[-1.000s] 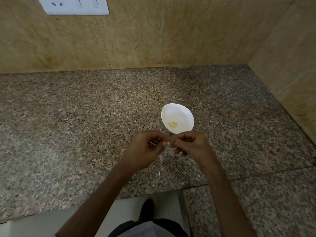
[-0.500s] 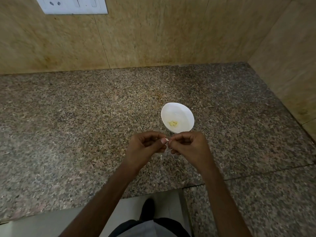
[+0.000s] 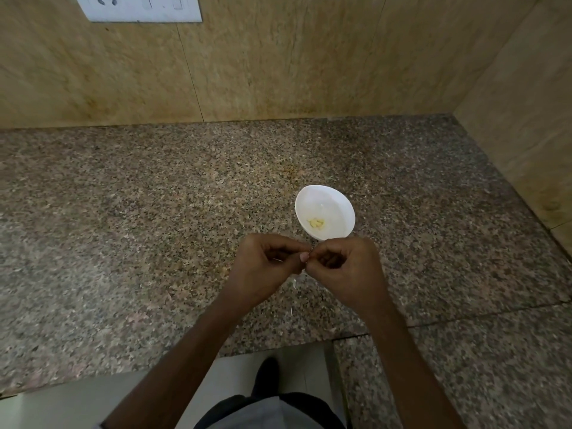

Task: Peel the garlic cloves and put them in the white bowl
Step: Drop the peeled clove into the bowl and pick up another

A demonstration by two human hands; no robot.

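Fingertips of the left hand [image 3: 263, 269] and right hand [image 3: 345, 269] meet in a tight pinch just short of the white bowl [image 3: 323, 199], fingers curled on a garlic clove hidden between them. Peeled garlic [image 3: 316, 223] lies in the bowl. Probably best to nick the skin with a thumbnail and strip it over the bench [image 3: 154, 218], not the bowl.

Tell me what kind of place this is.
Likely a home kitchen corner: a speckled granite counter, beige wall tiles with a white socket plate, and a white bowl holding peeled garlic.
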